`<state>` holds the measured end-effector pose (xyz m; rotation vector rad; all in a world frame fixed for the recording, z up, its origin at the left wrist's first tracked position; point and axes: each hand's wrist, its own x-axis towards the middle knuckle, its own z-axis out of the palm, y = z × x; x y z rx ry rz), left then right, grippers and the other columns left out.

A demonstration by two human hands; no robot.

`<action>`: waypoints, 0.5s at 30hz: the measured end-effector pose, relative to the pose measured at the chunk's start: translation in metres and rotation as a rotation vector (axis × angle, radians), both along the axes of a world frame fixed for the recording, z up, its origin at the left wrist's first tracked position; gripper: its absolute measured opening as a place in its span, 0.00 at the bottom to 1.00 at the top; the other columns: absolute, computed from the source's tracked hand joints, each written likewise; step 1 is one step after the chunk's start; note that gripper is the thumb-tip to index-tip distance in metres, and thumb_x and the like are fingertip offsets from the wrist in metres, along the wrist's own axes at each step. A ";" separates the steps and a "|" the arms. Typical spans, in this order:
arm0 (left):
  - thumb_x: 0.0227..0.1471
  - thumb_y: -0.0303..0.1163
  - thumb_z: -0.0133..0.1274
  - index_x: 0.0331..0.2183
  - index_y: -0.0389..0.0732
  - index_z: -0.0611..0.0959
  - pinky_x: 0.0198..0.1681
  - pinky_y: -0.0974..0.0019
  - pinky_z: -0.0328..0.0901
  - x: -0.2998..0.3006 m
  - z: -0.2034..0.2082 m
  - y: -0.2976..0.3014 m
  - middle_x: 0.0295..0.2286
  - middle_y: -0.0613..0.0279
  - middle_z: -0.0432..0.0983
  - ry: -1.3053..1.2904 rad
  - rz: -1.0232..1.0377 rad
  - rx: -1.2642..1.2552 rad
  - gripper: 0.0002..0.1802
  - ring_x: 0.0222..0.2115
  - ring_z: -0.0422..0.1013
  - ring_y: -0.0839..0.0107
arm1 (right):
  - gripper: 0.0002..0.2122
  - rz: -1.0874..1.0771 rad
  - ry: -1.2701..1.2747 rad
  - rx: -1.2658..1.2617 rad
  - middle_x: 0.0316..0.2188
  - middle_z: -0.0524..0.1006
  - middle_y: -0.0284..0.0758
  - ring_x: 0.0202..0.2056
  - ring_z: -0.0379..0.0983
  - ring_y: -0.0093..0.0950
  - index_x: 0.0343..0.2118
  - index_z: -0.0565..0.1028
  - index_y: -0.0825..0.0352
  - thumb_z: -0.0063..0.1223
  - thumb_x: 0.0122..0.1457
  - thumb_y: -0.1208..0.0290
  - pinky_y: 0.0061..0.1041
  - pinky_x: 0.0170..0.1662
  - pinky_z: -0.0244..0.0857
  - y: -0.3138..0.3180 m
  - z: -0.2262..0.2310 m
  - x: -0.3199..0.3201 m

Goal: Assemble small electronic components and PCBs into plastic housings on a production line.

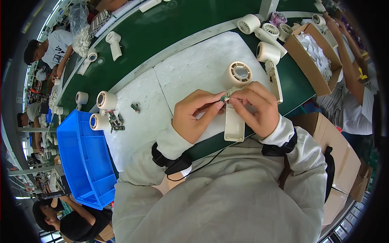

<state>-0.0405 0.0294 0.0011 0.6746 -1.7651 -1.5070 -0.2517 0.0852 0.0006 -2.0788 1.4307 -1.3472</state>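
Firstly, nearest to the body, there are two black wrist bands [279, 148], one on each sleeve. The left hand [188, 115] is grasping one small green circuit board [224, 98] between thumb and forefinger. The right hand [261, 111] has its thumb and forefinger pinched together at the right side of this same piece; what exactly is between them is too small to tell. The piece is above the far end of one hollow cream handle shell [234, 125], whose near end lies by the near edge of the green table [202, 150]. Just beyond the hands is one cream round fan head [240, 73], on the right one of two white foam sheets [194, 58].

On the left sheet there is one loose circuit board [135, 107]. At its left edge are two fan heads [106, 100], with one cluster of boards [116, 121] beside them. One blue bin [87, 158] stands left of this edge.

Near the far right corner of the right sheet I count four fan heads [267, 52], and right of these is one cardboard box [314, 52] with white pieces. Farther, on the green surface [154, 28], two fan bodies [114, 44] are lying to the left.
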 end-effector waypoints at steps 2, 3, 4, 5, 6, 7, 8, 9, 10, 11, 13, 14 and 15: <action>0.61 0.18 0.52 0.51 0.32 0.81 0.48 0.68 0.75 0.000 0.000 -0.001 0.42 0.54 0.76 0.007 -0.004 0.005 0.16 0.42 0.78 0.67 | 0.05 0.009 0.000 -0.006 0.30 0.74 0.35 0.28 0.71 0.27 0.37 0.80 0.69 0.62 0.57 0.78 0.25 0.32 0.66 -0.001 0.000 -0.001; 0.61 0.18 0.52 0.51 0.32 0.81 0.48 0.68 0.75 0.001 -0.001 -0.002 0.42 0.54 0.76 0.010 -0.010 0.004 0.16 0.42 0.78 0.67 | 0.05 0.019 -0.001 -0.009 0.30 0.74 0.36 0.28 0.71 0.28 0.37 0.80 0.70 0.62 0.57 0.78 0.25 0.32 0.66 -0.002 0.000 -0.002; 0.62 0.18 0.52 0.51 0.32 0.81 0.48 0.67 0.76 0.001 -0.002 -0.002 0.42 0.54 0.76 0.013 -0.016 0.003 0.16 0.42 0.78 0.67 | 0.06 0.030 -0.002 -0.012 0.30 0.73 0.36 0.28 0.71 0.28 0.37 0.80 0.70 0.62 0.57 0.78 0.25 0.32 0.65 -0.002 0.000 -0.002; 0.62 0.19 0.52 0.51 0.32 0.81 0.48 0.67 0.76 0.002 -0.003 -0.003 0.42 0.54 0.76 0.016 -0.022 0.003 0.16 0.42 0.78 0.67 | 0.06 0.030 -0.002 -0.014 0.30 0.73 0.36 0.28 0.71 0.28 0.37 0.80 0.70 0.62 0.57 0.78 0.25 0.32 0.65 -0.002 0.000 -0.002; 0.62 0.19 0.52 0.51 0.32 0.81 0.48 0.67 0.76 0.001 -0.003 -0.002 0.42 0.54 0.76 0.016 -0.022 0.001 0.16 0.42 0.78 0.67 | 0.06 0.034 -0.008 -0.012 0.30 0.73 0.36 0.28 0.70 0.28 0.37 0.80 0.70 0.62 0.57 0.78 0.25 0.32 0.65 -0.002 -0.001 -0.002; 0.62 0.19 0.52 0.51 0.32 0.81 0.48 0.67 0.76 0.001 -0.004 -0.002 0.42 0.54 0.76 0.028 -0.022 0.011 0.16 0.42 0.78 0.67 | 0.05 0.038 -0.014 -0.010 0.30 0.73 0.36 0.28 0.70 0.28 0.37 0.80 0.70 0.62 0.57 0.79 0.26 0.32 0.65 -0.003 -0.002 -0.002; 0.62 0.19 0.52 0.51 0.32 0.81 0.47 0.67 0.76 0.000 -0.004 -0.002 0.42 0.54 0.76 0.040 -0.023 0.020 0.16 0.42 0.78 0.67 | 0.05 0.042 -0.020 -0.007 0.30 0.73 0.36 0.28 0.70 0.28 0.37 0.80 0.70 0.62 0.57 0.79 0.26 0.32 0.65 -0.002 -0.003 -0.003; 0.62 0.19 0.52 0.51 0.32 0.81 0.47 0.67 0.76 0.000 -0.004 -0.003 0.42 0.55 0.76 0.050 -0.025 0.028 0.16 0.42 0.78 0.67 | 0.05 0.040 -0.021 -0.010 0.30 0.73 0.36 0.28 0.70 0.28 0.37 0.80 0.70 0.62 0.57 0.79 0.26 0.32 0.65 -0.003 -0.002 -0.003; 0.62 0.19 0.52 0.51 0.32 0.81 0.47 0.67 0.76 0.000 -0.004 -0.003 0.42 0.55 0.76 0.048 -0.027 0.026 0.16 0.42 0.78 0.67 | 0.05 0.062 -0.011 -0.019 0.30 0.73 0.36 0.28 0.70 0.28 0.37 0.80 0.70 0.61 0.57 0.79 0.26 0.31 0.65 -0.004 -0.001 -0.005; 0.62 0.19 0.51 0.51 0.32 0.81 0.47 0.67 0.76 0.001 -0.004 -0.003 0.42 0.55 0.76 0.055 -0.042 0.050 0.16 0.42 0.78 0.67 | 0.05 0.084 -0.001 -0.027 0.30 0.73 0.36 0.28 0.70 0.28 0.37 0.80 0.70 0.61 0.58 0.79 0.25 0.31 0.65 -0.005 0.001 -0.006; 0.62 0.19 0.51 0.51 0.33 0.81 0.46 0.66 0.77 0.002 -0.004 -0.003 0.42 0.55 0.75 0.067 -0.070 0.099 0.16 0.42 0.78 0.67 | 0.05 0.104 0.009 -0.037 0.30 0.73 0.36 0.28 0.70 0.28 0.37 0.80 0.70 0.61 0.58 0.79 0.25 0.31 0.65 -0.004 0.001 -0.007; 0.62 0.19 0.51 0.51 0.33 0.81 0.46 0.66 0.77 0.002 -0.003 -0.004 0.42 0.55 0.75 0.067 -0.074 0.096 0.16 0.42 0.78 0.67 | 0.05 0.100 -0.002 -0.024 0.29 0.73 0.35 0.28 0.70 0.28 0.37 0.80 0.71 0.61 0.58 0.79 0.25 0.31 0.64 -0.004 0.001 -0.007; 0.62 0.19 0.51 0.51 0.33 0.81 0.45 0.67 0.77 0.001 -0.003 -0.003 0.42 0.55 0.76 0.062 -0.064 0.082 0.16 0.41 0.78 0.67 | 0.05 0.096 -0.013 -0.012 0.29 0.72 0.35 0.27 0.69 0.27 0.37 0.80 0.71 0.61 0.58 0.79 0.24 0.31 0.64 -0.003 0.002 -0.007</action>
